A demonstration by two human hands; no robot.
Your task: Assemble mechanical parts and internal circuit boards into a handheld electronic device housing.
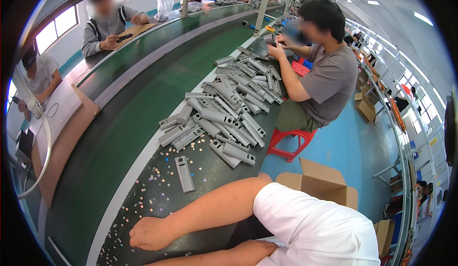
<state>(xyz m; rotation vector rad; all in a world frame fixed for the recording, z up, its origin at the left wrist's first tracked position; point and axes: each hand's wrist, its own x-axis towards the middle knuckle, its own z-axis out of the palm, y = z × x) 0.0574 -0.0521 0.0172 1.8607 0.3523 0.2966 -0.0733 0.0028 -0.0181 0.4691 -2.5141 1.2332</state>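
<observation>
My right hand (153,233) rests low over the dark tabletop, its fingers curled in under the palm. Whatever it may hold is hidden beneath it. Around it lie scattered small round stickers or discs (155,173), mostly pale, a few blue or orange. Along the bottom edge runs my left forearm (238,254); the left hand is out of the picture. A single grey plastic housing (184,174), long with a cut-out at one end, lies apart beyond my right forearm. Farther on, a large heap of similar grey housings (224,99) covers the table.
To the left runs a green conveyor belt (129,103). A co-worker (329,70) on a red stool (292,142) handles a part past the heap. An open cardboard box (319,180) stands right of my arm. Other people sit across the belt.
</observation>
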